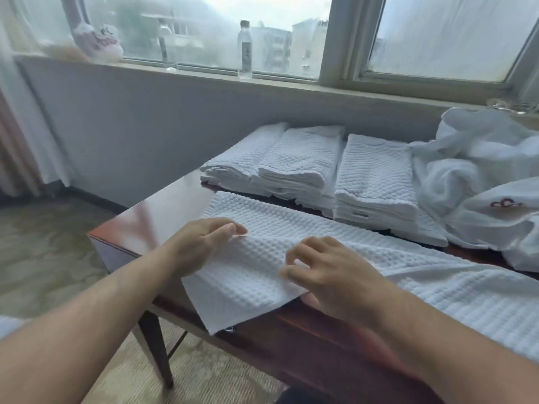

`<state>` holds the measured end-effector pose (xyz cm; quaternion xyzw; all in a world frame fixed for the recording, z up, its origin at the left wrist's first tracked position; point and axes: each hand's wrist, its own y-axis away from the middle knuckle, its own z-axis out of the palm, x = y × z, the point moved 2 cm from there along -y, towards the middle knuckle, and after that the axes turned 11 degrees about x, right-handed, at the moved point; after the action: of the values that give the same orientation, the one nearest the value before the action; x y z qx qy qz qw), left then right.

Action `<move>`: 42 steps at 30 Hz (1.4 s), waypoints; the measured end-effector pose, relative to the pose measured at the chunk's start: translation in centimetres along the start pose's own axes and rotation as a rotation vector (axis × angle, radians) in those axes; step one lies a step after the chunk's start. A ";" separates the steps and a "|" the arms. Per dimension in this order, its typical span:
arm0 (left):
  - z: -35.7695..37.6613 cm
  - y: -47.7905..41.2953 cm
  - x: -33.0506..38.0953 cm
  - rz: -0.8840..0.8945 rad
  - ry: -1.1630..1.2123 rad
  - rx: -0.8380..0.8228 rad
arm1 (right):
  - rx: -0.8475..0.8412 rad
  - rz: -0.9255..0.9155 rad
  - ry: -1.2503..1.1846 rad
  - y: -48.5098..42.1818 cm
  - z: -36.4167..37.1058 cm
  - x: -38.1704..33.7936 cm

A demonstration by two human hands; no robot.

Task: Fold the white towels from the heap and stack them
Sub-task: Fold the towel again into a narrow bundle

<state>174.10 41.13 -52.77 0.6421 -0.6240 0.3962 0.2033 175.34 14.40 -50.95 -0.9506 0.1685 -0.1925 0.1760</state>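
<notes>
Left hand (204,240) and right hand (323,275) at the left end of a white waffle towel (256,266), which lay lengthwise along the near edge of a dark wooden table (163,217), its near left corner hanging over that edge. The left hand's thumb and curled fingers pinched a raised fold of the towel. The right hand's fingers were bent with their tips on the cloth just beside that fold; whether it pinched the towel or only pressed on it could not be told. Behind the towel, toward the wall, stood three stacks (376,176) of folded white towels side by side. The heap (478,170) of unfolded white cloth lay to their right, touching the nearest stack. A clear bottle (244,51) stood upright on the windowsill (291,83).
</notes>
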 end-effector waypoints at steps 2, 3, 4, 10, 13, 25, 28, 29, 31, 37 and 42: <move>-0.2 -0.3 0.0 -0.005 0.019 -0.042 | 0.054 -0.041 0.008 -1.4 0.3 -0.5; -0.3 -0.6 0.1 -0.003 0.020 -0.057 | 0.088 -0.040 -0.021 -2.1 0.5 -0.8; -0.4 -0.7 0.4 -0.003 0.022 -0.070 | 0.121 -0.015 -0.073 -2.7 0.4 -1.0; -2.7 -0.8 0.0 -0.031 0.117 -0.085 | 0.098 0.323 -0.437 -5.6 0.8 1.2; -3.6 -0.5 -1.2 -0.060 0.217 -0.053 | 0.101 0.512 -0.512 -7.0 1.3 3.6; -3.3 -2.7 -2.4 -0.047 -0.216 0.251 | -0.089 0.722 -0.183 -11.1 5.4 7.7; -3.0 -4.5 -2.0 -0.149 -0.230 0.342 | -0.029 0.639 -0.035 -12.4 5.7 8.2; -2.9 -5.1 -2.0 -0.180 -0.256 0.353 | -0.013 0.651 -0.035 -12.6 5.8 8.7; -2.8 -6.1 -2.2 -0.247 -0.327 0.374 | -0.069 0.738 -0.128 -12.6 6.3 9.7; -2.2 -6.6 -2.7 -0.408 -0.532 0.305 | -0.414 0.813 -0.210 -10.2 7.6 11.8; -2.5 -6.2 -2.2 -0.455 -0.617 0.201 | -0.132 0.796 -0.261 -10.4 7.5 10.8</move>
<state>179.66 45.33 -51.51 0.8696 -0.4557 0.1887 0.0252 190.58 21.38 -49.93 -0.8369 0.5107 0.0238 0.1953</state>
